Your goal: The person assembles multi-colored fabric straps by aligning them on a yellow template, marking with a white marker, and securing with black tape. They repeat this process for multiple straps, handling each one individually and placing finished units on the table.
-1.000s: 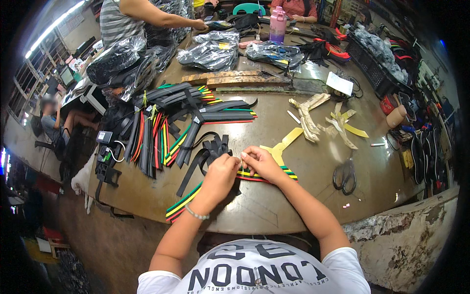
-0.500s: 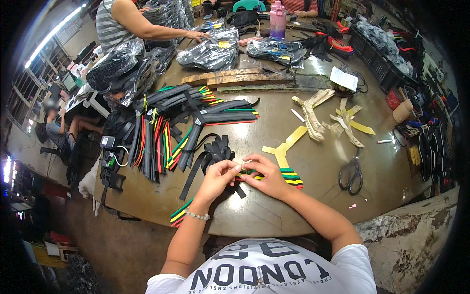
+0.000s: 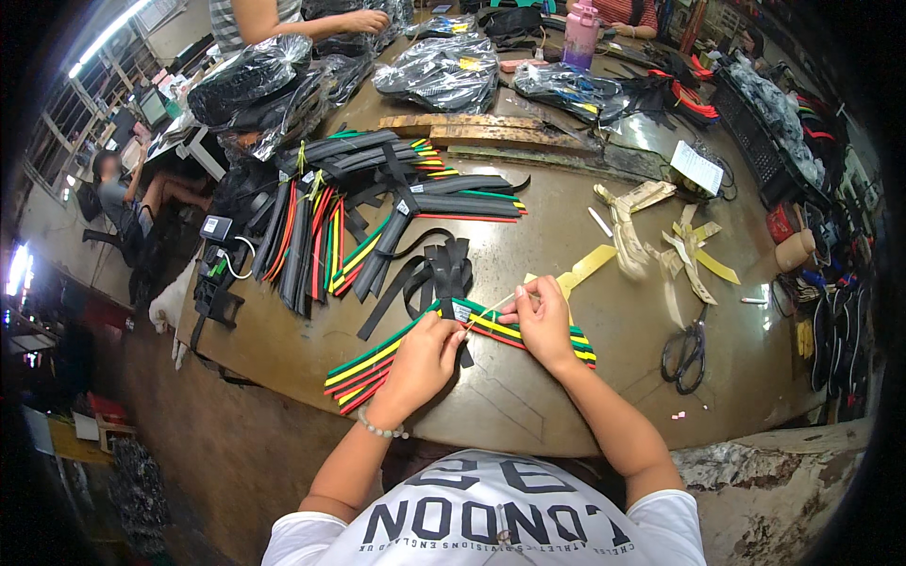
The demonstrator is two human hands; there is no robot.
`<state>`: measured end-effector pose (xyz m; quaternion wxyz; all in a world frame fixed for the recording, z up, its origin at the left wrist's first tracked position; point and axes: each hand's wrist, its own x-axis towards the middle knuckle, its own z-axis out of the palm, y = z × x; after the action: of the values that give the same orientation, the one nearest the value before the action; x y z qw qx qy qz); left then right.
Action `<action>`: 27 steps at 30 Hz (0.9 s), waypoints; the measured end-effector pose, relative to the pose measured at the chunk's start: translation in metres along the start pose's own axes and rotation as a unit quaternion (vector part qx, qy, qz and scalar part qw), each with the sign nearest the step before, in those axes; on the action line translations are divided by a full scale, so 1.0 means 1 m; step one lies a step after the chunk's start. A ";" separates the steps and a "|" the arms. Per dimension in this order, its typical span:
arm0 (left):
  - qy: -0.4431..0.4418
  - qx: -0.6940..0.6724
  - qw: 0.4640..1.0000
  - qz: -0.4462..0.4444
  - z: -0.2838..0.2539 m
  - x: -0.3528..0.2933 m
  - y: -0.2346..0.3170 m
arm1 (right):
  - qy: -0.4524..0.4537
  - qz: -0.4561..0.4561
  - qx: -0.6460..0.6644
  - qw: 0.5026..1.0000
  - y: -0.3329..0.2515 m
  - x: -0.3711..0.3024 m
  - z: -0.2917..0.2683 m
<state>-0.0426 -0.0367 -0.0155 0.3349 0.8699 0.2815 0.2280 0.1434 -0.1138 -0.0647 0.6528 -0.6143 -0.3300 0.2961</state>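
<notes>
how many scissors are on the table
1: the scissors lie on the table, to the right of the right hand. More may be hidden under the piles.

I've a thin pale tie (image 3: 493, 310) stretched straight btwn my L hand (image 3: 425, 355) & R hand (image 3: 543, 325), slanting up to the R over the middle of the strip bundle (image 3: 368, 366). Bundle = long flat strips, grn/yel/red w/ dark btwn, laid crosswise on the table (image 3: 510, 406) in front of me in a shallow arch, ends fanned & angled twd me. Small white label (image 3: 461, 312) at mid. Blk straps (image 3: 439, 269), loosely looped, lie just beyond, touching its mid; a short blk end pokes out my side.
</notes>
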 end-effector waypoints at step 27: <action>0.041 0.108 0.976 0.184 0.017 0.035 -0.002 | -0.101 0.057 0.009 0.993 0.005 0.003 0.009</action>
<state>-0.0072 -0.0205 -0.0211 0.1799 0.9277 0.1527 0.2892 0.1377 -0.1056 -0.0693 0.6034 -0.5933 -0.3565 0.3960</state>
